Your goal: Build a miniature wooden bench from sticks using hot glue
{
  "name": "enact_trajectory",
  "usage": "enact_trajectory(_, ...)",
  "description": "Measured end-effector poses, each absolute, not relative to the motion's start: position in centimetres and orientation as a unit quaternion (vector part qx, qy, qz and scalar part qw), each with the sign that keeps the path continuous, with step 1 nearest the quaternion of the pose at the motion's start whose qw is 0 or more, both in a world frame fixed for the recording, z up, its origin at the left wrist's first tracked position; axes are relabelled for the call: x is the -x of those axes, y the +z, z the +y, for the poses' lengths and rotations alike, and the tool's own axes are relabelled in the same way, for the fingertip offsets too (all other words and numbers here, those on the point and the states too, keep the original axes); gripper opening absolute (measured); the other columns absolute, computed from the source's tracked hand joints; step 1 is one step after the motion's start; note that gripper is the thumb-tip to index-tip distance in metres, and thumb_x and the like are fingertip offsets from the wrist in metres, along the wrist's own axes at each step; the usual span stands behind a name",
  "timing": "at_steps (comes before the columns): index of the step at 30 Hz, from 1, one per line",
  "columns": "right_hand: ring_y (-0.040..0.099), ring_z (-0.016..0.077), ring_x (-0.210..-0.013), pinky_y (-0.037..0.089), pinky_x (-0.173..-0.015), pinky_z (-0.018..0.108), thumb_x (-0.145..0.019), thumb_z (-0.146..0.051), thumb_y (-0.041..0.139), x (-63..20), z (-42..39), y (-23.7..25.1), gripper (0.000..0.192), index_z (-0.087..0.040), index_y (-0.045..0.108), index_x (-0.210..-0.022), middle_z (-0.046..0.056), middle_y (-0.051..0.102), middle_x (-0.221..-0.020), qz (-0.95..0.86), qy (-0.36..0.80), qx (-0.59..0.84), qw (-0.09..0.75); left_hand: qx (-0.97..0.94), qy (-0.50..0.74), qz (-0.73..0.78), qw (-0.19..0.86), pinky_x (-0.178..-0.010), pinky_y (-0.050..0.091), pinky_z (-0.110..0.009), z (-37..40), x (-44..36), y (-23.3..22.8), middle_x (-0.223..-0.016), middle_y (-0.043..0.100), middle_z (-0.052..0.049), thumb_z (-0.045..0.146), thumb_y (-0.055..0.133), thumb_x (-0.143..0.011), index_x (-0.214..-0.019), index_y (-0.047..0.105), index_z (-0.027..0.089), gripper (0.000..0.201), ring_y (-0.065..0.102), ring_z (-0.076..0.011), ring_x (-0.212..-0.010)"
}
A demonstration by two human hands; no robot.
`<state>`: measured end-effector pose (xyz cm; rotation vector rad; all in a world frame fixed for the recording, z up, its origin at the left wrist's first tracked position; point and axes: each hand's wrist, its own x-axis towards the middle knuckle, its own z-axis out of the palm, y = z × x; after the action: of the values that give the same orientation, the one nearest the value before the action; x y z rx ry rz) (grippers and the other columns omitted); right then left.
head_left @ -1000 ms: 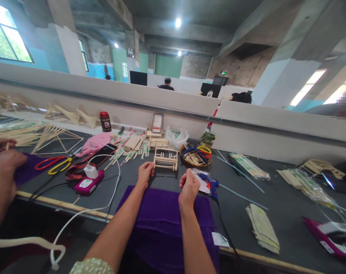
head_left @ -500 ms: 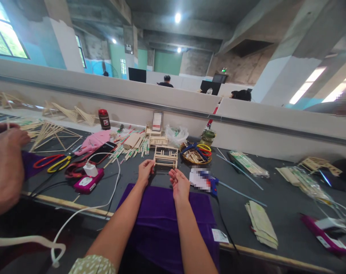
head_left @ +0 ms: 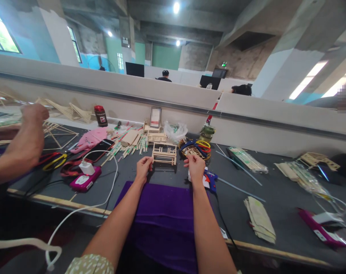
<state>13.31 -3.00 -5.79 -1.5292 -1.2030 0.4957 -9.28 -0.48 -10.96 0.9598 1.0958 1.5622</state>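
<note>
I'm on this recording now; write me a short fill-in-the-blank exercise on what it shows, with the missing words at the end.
1. Seen from the camera, the left hand is at the ____ side of the small stick frame.
2. The cloth between the forearms is ____.
3. The dark jar is topped in ____.

Missing words: left; purple; red.
</note>
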Motion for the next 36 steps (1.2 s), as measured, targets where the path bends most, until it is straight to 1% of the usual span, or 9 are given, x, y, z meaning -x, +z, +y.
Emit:
enact_trajectory(2,0.065,0.0155,-0.061,0.047,-0.062,0.024,-0.084,-0.033,0.052,-13.7,-2.3,-5.7,0.024,-0.017,0.068,-0.075,0.005,0.072,-0.071,-0.556,0.175,0.655,0.481,-0.392,0.642,0.452,0.48,-0.041,0.036,-0.019,-0.5,9.3,-11.0,-0.049,0.05,0.005,0.046,0.077,-0.061,-0.068,0.066,0.015,0.034,0.041,-0.0063,-0.04)
enact_trajectory(5,0.065,0.017,-0.074,0.045,-0.07,0.023,-0.075,-0.02,0.061,-13.2,-1.1,-6.3,0.012,-0.02,0.07,-0.068,0.004,0.073,-0.074,-0.592,0.185,0.654,0.433,-0.388,0.641,0.454,0.482,-0.044,0.041,-0.019,-0.5,9.3,-11.0,-0.058,0.059,0.001,0.048,0.078,-0.059,-0.077,0.068,0.015,0.039,0.05,-0.0087,-0.047)
enact_trajectory(9,0.063,0.0151,-0.067,0.041,-0.067,0.022,-0.074,-0.009,0.057,-11.7,0.2,-7.8,0.02,-0.02,0.07,-0.064,0.003,0.07,-0.065,-0.614,0.209,0.662,0.375,-0.391,0.632,0.449,0.496,-0.047,0.047,-0.021,-0.5,9.2,-11.1,-0.084,0.069,-0.007,0.051,0.078,-0.06,-0.09,0.071,0.015,0.047,0.06,-0.0129,-0.061)
enact_trajectory(13,0.06,0.0146,-0.062,0.038,-0.063,0.022,-0.07,-0.002,0.054,-11.3,0.6,-8.4,0.023,-0.017,0.067,-0.058,0.005,0.067,-0.061,-0.623,0.223,0.666,0.345,-0.397,0.626,0.443,0.504,-0.053,0.051,-0.023,-0.4,9.2,-11.1,-0.084,0.069,-0.009,0.053,0.077,-0.061,-0.082,0.072,0.014,0.044,0.062,-0.015,-0.067)
enact_trajectory(17,0.058,0.0137,-0.059,0.038,-0.061,0.022,-0.068,-0.003,0.054,-12.9,0.5,-7.6,0.021,-0.018,0.064,-0.056,0.003,0.065,-0.058,-0.624,0.231,0.659,0.35,-0.396,0.626,0.437,0.511,-0.059,0.054,-0.025,-0.3,9.2,-11.2,-0.082,0.07,-0.009,0.053,0.077,-0.062,-0.079,0.072,0.015,0.042,0.064,-0.0162,-0.071)
enact_trajectory(23,0.054,0.0114,-0.049,0.039,-0.054,0.021,-0.071,-0.012,0.052,-15.5,-0.5,-6.2,0.017,-0.018,0.067,-0.064,-0.002,0.061,-0.052,-0.606,0.257,0.643,0.392,-0.39,0.626,0.433,0.518,-0.06,0.054,-0.025,-0.3,9.2,-11.3,-0.083,0.07,-0.009,0.049,0.076,-0.064,-0.077,0.072,0.015,0.037,0.064,-0.0158,-0.072)
enact_trajectory(28,0.052,0.0097,-0.043,0.035,-0.045,0.018,-0.063,-0.01,0.06,-14.2,-1.2,-7.4,0.01,-0.017,0.066,-0.059,-0.004,0.057,-0.045,-0.597,0.296,0.63,0.398,-0.389,0.628,0.432,0.518,-0.059,0.054,-0.025,-0.4,9.2,-11.3,-0.084,0.07,-0.009,0.048,0.076,-0.064,-0.076,0.073,0.015,0.035,0.063,-0.0162,-0.073)
enact_trajectory(33,0.049,0.0085,-0.036,0.034,-0.04,0.016,-0.058,-0.008,0.066,-11.8,-1.2,-9.2,0.014,-0.015,0.069,-0.07,-0.006,0.056,-0.041,-0.581,0.333,0.631,0.391,-0.39,0.628,0.428,0.52,-0.06,0.054,-0.025,-0.4,9.2,-11.3,-0.083,0.069,-0.009,0.047,0.076,-0.064,-0.076,0.073,0.015,0.035,0.063,-0.0164,-0.073)
enact_trajectory(36,0.049,0.0093,-0.034,0.035,-0.039,0.017,-0.061,-0.011,0.064,-11.3,-1.3,-9.7,0.004,-0.014,0.066,-0.062,-0.005,0.055,-0.04,-0.578,0.344,0.633,0.383,-0.389,0.629,0.428,0.519,-0.06,0.054,-0.025,-0.3,9.2,-11.3,-0.083,0.069,-0.008,0.047,0.076,-0.064,-0.076,0.072,0.015,0.035,0.062,-0.016,-0.072)
